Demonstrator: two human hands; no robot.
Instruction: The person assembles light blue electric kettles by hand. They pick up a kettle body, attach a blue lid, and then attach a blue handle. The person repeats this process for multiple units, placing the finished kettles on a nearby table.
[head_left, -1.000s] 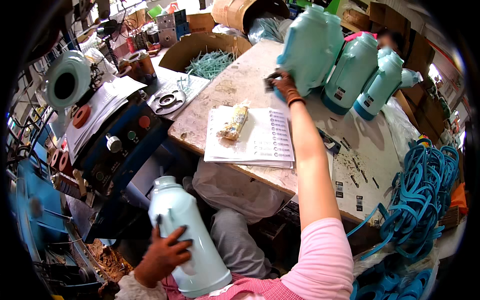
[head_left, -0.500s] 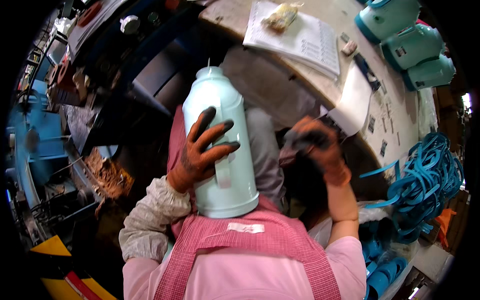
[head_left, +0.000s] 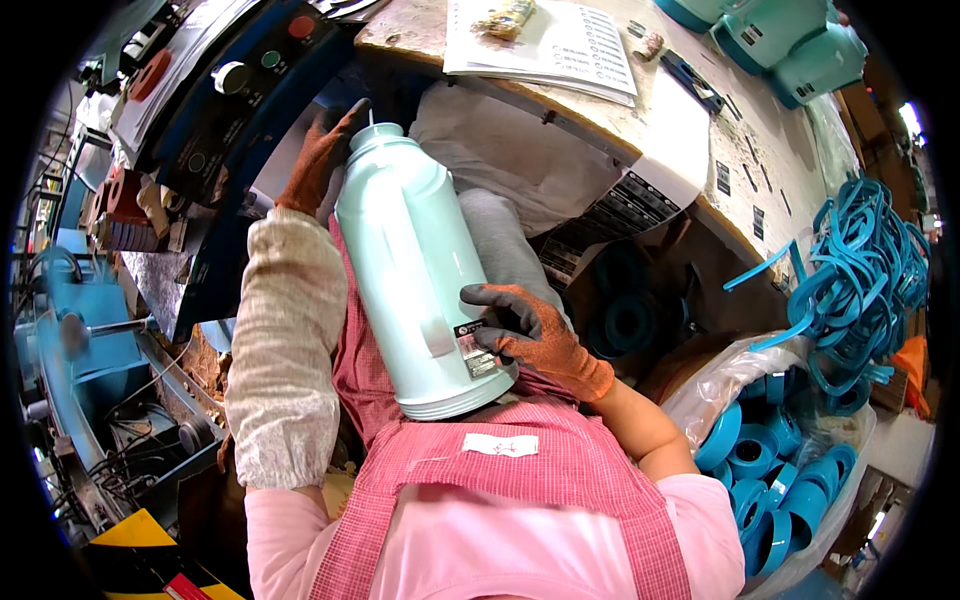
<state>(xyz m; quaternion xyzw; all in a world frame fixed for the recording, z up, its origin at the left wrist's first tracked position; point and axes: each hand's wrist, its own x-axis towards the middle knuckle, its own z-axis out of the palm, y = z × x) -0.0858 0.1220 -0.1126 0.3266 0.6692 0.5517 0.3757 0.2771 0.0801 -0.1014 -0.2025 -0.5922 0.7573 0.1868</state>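
Observation:
A pale mint-green thermos flask body (head_left: 425, 270) lies across my lap, its neck pointing away from me and its base near my apron (head_left: 520, 470). The long handle runs along its upper side. My left hand (head_left: 318, 165), in an orange and dark-grey work glove, is beside the neck with fingers stretched out; some of them are hidden by the flask. A small black label (head_left: 476, 352) lies against the flask near the base, beside the handle's lower end. My gloved right hand (head_left: 535, 340) touches the label's right edge with bent fingers, forefinger extended above it.
A sheet of black labels (head_left: 630, 205) hangs from the worktable (head_left: 690, 120), which bears papers (head_left: 550, 50) and a dark cutter (head_left: 690, 80). More green flask bodies (head_left: 770, 40) stand farther right. Blue straps (head_left: 850, 280) and a bag of blue rings (head_left: 770, 450) are at right, machinery (head_left: 90, 330) at left.
My left hand has gone from the handle up to the neck. My right hand has come from the table's edge to the flask, where a black label now shows. The flask has tilted slightly.

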